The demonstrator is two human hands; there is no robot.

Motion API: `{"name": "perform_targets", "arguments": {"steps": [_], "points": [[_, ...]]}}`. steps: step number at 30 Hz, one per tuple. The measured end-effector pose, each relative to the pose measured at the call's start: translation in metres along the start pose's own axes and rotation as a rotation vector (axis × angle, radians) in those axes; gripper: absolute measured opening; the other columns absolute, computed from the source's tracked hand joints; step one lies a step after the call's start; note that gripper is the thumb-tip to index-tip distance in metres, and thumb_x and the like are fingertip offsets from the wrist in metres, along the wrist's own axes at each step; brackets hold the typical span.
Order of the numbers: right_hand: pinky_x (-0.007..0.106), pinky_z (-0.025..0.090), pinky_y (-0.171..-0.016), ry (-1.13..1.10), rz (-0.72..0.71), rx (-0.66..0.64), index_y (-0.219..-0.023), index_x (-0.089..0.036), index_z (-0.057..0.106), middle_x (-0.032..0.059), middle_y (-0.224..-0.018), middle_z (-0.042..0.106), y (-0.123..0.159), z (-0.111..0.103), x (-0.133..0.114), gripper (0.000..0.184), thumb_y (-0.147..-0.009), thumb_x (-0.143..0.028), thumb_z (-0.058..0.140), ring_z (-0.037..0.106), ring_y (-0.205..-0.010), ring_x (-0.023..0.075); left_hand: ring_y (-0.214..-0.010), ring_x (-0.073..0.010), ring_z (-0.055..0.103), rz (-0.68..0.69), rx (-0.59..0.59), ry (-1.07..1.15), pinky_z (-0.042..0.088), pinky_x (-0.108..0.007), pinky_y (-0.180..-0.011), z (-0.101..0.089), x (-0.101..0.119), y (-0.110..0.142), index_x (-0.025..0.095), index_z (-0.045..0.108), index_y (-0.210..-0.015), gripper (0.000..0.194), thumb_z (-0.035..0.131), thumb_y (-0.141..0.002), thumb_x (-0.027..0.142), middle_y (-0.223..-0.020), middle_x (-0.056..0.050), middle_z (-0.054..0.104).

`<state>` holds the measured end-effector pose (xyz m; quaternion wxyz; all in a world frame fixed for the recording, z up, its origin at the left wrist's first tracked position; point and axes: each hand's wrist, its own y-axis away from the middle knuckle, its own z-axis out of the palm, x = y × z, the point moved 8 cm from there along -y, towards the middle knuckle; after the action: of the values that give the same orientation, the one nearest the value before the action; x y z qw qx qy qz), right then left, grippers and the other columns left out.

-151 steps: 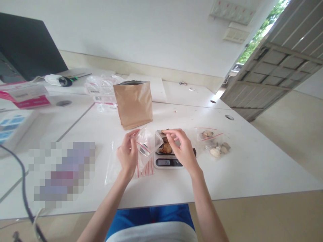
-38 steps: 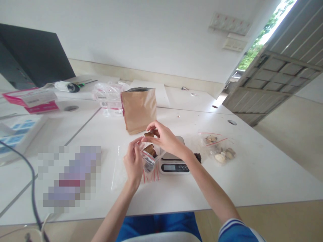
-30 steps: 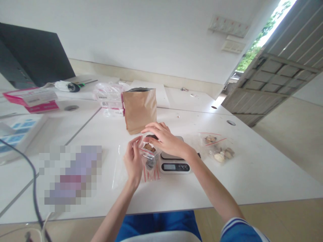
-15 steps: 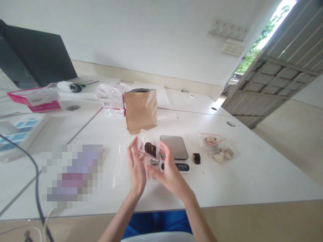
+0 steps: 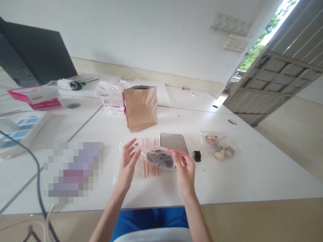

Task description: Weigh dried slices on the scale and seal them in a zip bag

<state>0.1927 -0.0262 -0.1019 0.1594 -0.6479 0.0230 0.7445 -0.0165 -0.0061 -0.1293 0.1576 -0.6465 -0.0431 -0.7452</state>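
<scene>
I hold a small clear zip bag (image 5: 158, 157) with dark dried pieces inside, stretched sideways between both hands above the table. My left hand (image 5: 128, 161) pinches its left end, my right hand (image 5: 185, 165) pinches its right end near the red seal line. Just behind the bag sits a small digital scale (image 5: 173, 142) with a bare metal platform. Several flat clear bags with red stripes (image 5: 148, 168) lie on the table under my hands. A dark piece (image 5: 197, 156) lies loose on the table right of the scale.
A brown paper pouch (image 5: 140, 107) stands open behind the scale. A filled clear bag of pale and brown pieces (image 5: 219, 149) lies to the right. Packs of bags (image 5: 111, 97), pink boxes (image 5: 37, 97), a dark monitor (image 5: 35, 57) and cables (image 5: 37, 188) are at the left.
The pieces went from the scale into the bag. My right hand left the bag's mouth, and both hands now pull the bag's top edge out sideways, held flatter and lower.
</scene>
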Motion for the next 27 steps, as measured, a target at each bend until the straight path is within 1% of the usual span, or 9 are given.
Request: {"name": "perform_targets", "arguments": {"steps": [3,5,9,12,16,18,21,24,27], "points": [[0.037,0.05,-0.087,-0.023,0.035,0.089,-0.084,-0.018,0.068,0.0103,-0.092,0.074,-0.001,-0.006,0.006,0.03,-0.081,-0.048,0.063,0.068,-0.092,0.0233,-0.108,-0.0215,0.059,-0.002,-0.153,-0.014,0.044,-0.033,-0.096,0.014,0.005,0.001,0.018,0.066,-0.105,0.037,0.057,-0.083,0.047,-0.114,-0.009,0.066],[0.036,0.05,-0.081,-0.019,0.042,0.165,-0.086,-0.017,0.069,0.0115,-0.09,0.073,-0.002,-0.011,0.01,0.038,-0.082,-0.052,0.058,0.067,-0.085,0.0228,-0.1,-0.0207,0.061,0.019,-0.183,-0.015,0.046,-0.031,-0.09,0.02,0.011,0.003,0.017,0.069,-0.092,0.035,0.055,-0.084,0.048,-0.101,-0.008,0.07],[0.031,0.049,-0.069,0.038,0.008,0.344,-0.091,-0.015,0.069,0.0117,-0.089,0.072,-0.003,-0.022,0.014,0.045,-0.084,-0.056,0.052,0.064,-0.076,0.0204,-0.075,-0.0165,0.061,0.016,-0.113,-0.05,0.048,-0.026,-0.072,0.023,0.015,0.009,0.018,0.068,-0.077,0.037,0.055,-0.083,0.052,-0.076,-0.004,0.068],[0.029,0.047,-0.063,0.114,-0.028,0.396,-0.091,-0.015,0.068,0.0096,-0.08,0.071,-0.004,-0.023,0.012,0.045,-0.087,-0.054,0.047,0.062,-0.068,0.0184,-0.063,-0.0136,0.056,-0.045,-0.043,-0.044,0.046,-0.023,-0.061,0.022,0.009,0.013,0.017,0.066,-0.073,0.04,0.055,-0.082,0.054,-0.067,-0.002,0.064],[0.029,0.046,-0.06,0.112,-0.007,0.369,-0.092,-0.015,0.069,0.0067,-0.066,0.068,-0.007,-0.023,0.015,0.045,-0.088,-0.054,0.047,0.06,-0.061,0.0183,-0.053,-0.0104,0.05,-0.133,-0.009,0.025,0.041,-0.02,-0.052,0.02,-0.002,0.014,0.016,0.066,-0.075,0.039,0.056,-0.081,0.054,-0.063,-0.002,0.063],[0.028,0.045,-0.058,0.107,0.009,0.33,-0.093,-0.014,0.07,0.0081,-0.07,0.07,-0.009,-0.023,0.018,0.047,-0.086,-0.055,0.049,0.06,-0.061,0.018,-0.054,-0.0098,0.05,-0.139,0.001,0.05,0.042,-0.019,-0.052,0.018,-0.003,0.014,0.016,0.066,-0.076,0.038,0.057,-0.081,0.052,-0.063,-0.002,0.063],[0.028,0.044,-0.056,0.163,0.016,0.204,-0.104,-0.015,0.07,0.0105,-0.084,0.073,-0.011,-0.018,0.02,0.05,-0.085,-0.057,0.05,0.06,-0.064,0.0177,-0.055,-0.0102,0.053,-0.162,0.039,0.122,0.045,-0.019,-0.05,0.016,-0.006,0.014,0.016,0.064,-0.08,0.038,0.058,-0.079,0.053,-0.067,-0.001,0.063],[0.03,0.049,-0.068,0.16,0.004,0.08,-0.115,-0.017,0.064,0.0112,-0.098,0.072,-0.01,-0.01,0.023,0.055,-0.086,-0.06,0.046,0.065,-0.081,0.0198,-0.056,-0.0119,0.057,-0.176,0.072,0.191,0.047,-0.019,-0.045,0.018,-0.006,0.015,0.017,0.063,-0.089,0.041,0.057,-0.079,0.056,-0.069,-0.001,0.063],[0.037,0.05,-0.084,0.07,0.115,0.095,-0.112,-0.015,0.063,0.0142,-0.103,0.071,-0.008,-0.012,0.037,0.062,-0.088,-0.065,0.036,0.066,-0.094,0.0239,-0.057,-0.012,0.058,-0.17,0.085,0.22,0.048,-0.018,-0.043,0.02,-0.006,0.017,0.017,0.063,-0.095,0.043,0.057,-0.079,0.056,-0.07,-0.002,0.064]]}}
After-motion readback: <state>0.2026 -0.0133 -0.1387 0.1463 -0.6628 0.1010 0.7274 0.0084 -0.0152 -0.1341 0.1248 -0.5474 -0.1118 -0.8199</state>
